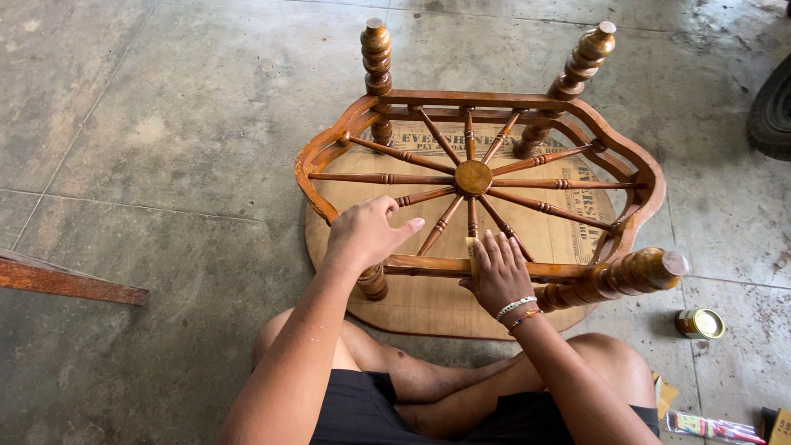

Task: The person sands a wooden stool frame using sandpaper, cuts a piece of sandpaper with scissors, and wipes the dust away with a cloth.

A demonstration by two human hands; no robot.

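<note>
Item: upturned brown carved wooden table (474,177), on concrete floor (165,124) | Left hand (362,235): gripping frame rail | Right hand (500,272): flat, pressing small yellowish pad (472,250) on near rail | Nearby: small round tin (699,323).

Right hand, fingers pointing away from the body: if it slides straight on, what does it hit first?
The right hand lies on the near rail. Straight ahead, its fingertips would likely first meet the turned spokes running to the round hub; depth is unclear.

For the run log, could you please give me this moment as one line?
left hand: grips table frame | right hand: presses sandpaper on rail | table: upside down on floor | tin: at right
</note>
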